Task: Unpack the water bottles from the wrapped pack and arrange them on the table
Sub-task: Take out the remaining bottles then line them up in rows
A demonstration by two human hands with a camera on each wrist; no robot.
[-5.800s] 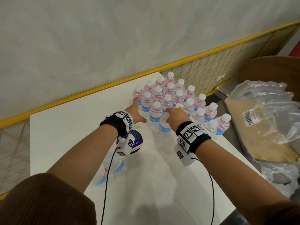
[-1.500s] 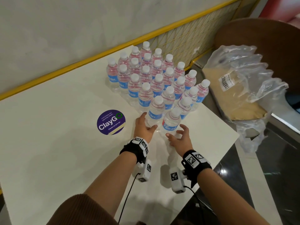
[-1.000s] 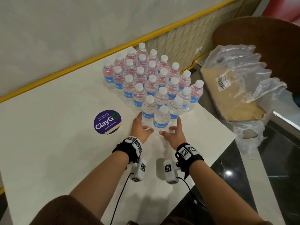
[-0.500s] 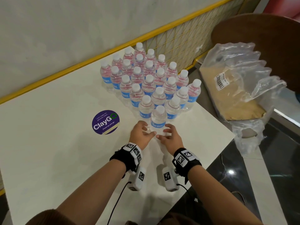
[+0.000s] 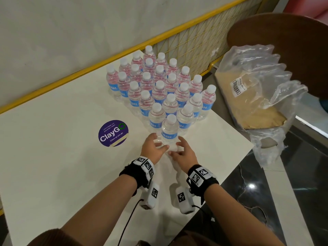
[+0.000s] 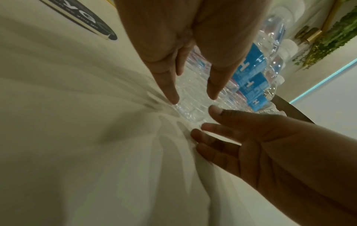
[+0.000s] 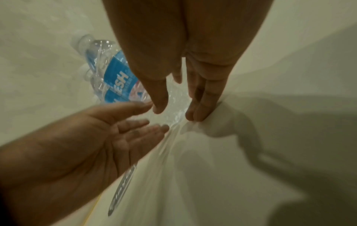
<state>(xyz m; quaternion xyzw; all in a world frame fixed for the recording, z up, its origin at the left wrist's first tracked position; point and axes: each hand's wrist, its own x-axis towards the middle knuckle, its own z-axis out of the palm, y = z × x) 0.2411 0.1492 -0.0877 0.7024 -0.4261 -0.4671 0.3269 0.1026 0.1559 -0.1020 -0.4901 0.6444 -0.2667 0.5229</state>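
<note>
Several clear water bottles (image 5: 159, 86) with white caps and blue labels stand upright in a tight wedge at the far right of the white table (image 5: 53, 166). The nearest bottle (image 5: 170, 129) forms the tip. My left hand (image 5: 153, 148) and right hand (image 5: 182, 152) lie on either side of its base with fingers straight and loose, gripping nothing. In the left wrist view my left fingers (image 6: 170, 88) point at the bottle's clear base (image 6: 193, 105). The right wrist view shows my right hand (image 7: 173, 110) beside the labelled bottle (image 7: 115, 76).
A round purple sticker (image 5: 113, 133) lies on the table left of my hands. The empty plastic wrap and its cardboard tray (image 5: 257, 96) sit off the table's right edge, in front of a brown chair (image 5: 284, 41). A yellow mesh rail (image 5: 186, 41) runs behind the bottles.
A second ago both hands cupped the front bottles and slid them into the group. They have since let go and drawn back slightly, fingers loosened at the front bottle's base.
</note>
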